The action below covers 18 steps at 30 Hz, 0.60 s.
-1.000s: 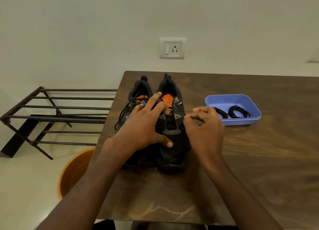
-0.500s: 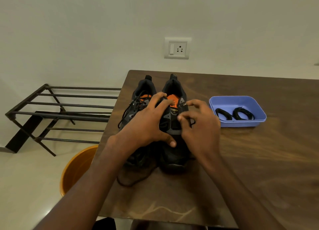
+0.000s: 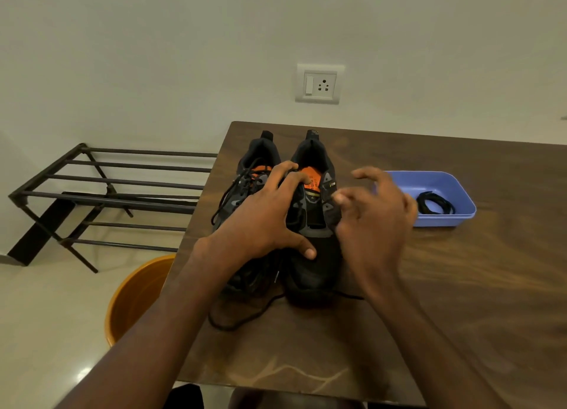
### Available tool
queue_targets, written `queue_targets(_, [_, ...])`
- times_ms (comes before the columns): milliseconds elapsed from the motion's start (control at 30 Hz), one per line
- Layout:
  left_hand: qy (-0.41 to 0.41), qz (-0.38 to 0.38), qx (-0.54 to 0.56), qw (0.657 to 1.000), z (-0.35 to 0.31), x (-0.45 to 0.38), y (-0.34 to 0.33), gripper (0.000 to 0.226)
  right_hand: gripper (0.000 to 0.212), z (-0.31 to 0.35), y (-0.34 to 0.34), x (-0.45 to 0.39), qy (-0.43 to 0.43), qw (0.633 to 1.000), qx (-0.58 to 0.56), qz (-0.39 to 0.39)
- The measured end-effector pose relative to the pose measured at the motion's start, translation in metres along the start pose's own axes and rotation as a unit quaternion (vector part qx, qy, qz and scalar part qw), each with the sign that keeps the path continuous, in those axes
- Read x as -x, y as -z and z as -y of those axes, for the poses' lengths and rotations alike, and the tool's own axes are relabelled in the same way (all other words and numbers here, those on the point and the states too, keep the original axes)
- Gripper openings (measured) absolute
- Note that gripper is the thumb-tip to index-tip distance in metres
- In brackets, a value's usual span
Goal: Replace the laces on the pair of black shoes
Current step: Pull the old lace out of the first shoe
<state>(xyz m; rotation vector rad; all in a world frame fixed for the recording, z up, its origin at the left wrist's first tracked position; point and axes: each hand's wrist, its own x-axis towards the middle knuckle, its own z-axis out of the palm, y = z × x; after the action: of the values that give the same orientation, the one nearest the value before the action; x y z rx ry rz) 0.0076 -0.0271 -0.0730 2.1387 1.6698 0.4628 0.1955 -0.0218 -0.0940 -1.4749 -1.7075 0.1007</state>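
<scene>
Two black shoes are set side by side on the brown table [image 3: 460, 286], heels toward the wall, toes toward the person. The left shoe [image 3: 260, 151] is seen with its black lace [image 3: 227, 194] loose and tangled over the orange tongue. The right shoe [image 3: 316, 264] is pinned down by the left hand [image 3: 260, 221]: fingers spread across the gap between the two shoes and onto the right shoe's tongue, thumb stretched out over its toe. The right hand [image 3: 374, 221] is held just beside the right shoe's eyelets, fingers curled and parted, thumb and fingertips close to the shoe's edge; whether a lace is pinched there cannot be told, as the fingertips are blurred. A loose black lace [image 3: 245, 313] is trailed on the table in front of the toes. To the right, a blue tray [image 3: 445, 221] is placed on the table, with coiled black laces [image 3: 435, 203] lying inside. A black metal rack [image 3: 107, 190] and an orange bucket [image 3: 138, 292] are seen on the floor left of the table.
</scene>
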Motion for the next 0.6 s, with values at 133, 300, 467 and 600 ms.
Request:
queue_targets(133, [0.004, 0.002, 0.007, 1.000, 0.002, -0.002, -0.001, 0.127, 0.015, -0.008, 0.014, -0.009, -0.026, 0.993, 0.007, -0.115])
queue_targets(300, [-0.008, -0.005, 0.003, 1.000, 0.003, -0.001, -0.002, 0.127, 0.022, 0.003, -0.008, 0.002, 0.103, 0.985, 0.076, 0.112])
queue_targets(467, [0.002, 0.000, 0.006, 1.000, 0.000, -0.002, -0.001, 0.127, 0.010, -0.003, -0.002, 0.000, 0.021, 0.999, 0.014, -0.020])
queue_targets(600, [0.010, 0.003, 0.011, 1.000, 0.001, -0.001, 0.000, 0.128, 0.012, -0.013, 0.022, -0.012, -0.010, 0.983, 0.006, -0.184])
